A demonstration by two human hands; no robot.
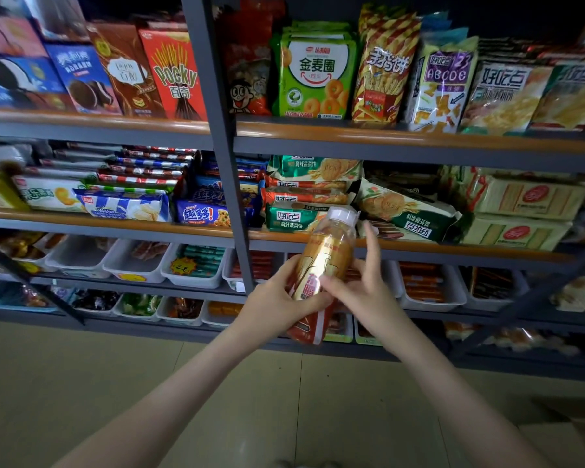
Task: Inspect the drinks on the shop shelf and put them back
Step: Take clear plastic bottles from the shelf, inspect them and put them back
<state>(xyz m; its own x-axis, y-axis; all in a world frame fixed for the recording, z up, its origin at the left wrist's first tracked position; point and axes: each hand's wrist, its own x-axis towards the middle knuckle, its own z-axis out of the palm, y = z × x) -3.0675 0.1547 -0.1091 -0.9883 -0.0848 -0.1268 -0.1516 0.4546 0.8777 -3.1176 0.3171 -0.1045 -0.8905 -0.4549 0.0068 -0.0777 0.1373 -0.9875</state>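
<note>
A plastic drink bottle (325,255) with a white cap, amber liquid and a gold, red and orange label is held up in front of the shelves, tilted with the cap up and to the right. My left hand (277,307) wraps its lower body from the left. My right hand (362,292) holds it from the right with the thumb on the label and the index finger raised beside the bottle's neck. The bottle's base shows below my hands.
Grey shelving (402,146) with orange edge strips fills the view. Biscuit boxes (173,76) and snack bags (314,79) sit on top, cracker packs (406,207) in the middle, white bins (193,268) of small snacks below. A grey upright post (223,157) stands left of the bottle. Tiled floor lies beneath.
</note>
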